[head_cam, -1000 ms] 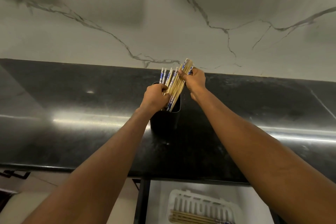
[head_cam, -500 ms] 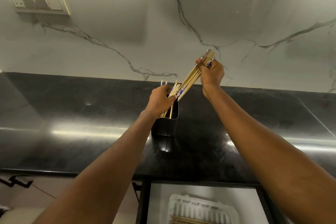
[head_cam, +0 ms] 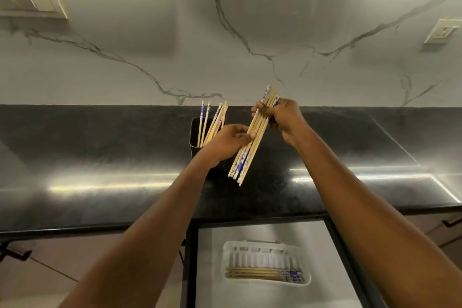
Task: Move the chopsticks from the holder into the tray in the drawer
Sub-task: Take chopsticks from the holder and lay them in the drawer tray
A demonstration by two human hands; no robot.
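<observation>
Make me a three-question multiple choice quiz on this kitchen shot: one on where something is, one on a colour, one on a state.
1. Where is the white tray?
A in the open drawer under the counter
B on the counter
C on the floor

2. What colour is the holder?
A red
B black
C white

3. What is the state of the chopstick bundle?
A lying on the counter
B standing in the holder
C gripped in both hands

Answers:
1 A, the tray sits on the drawer floor.
2 B, its walls are black.
3 C, the right hand and left hand both hold it in the air.
</observation>
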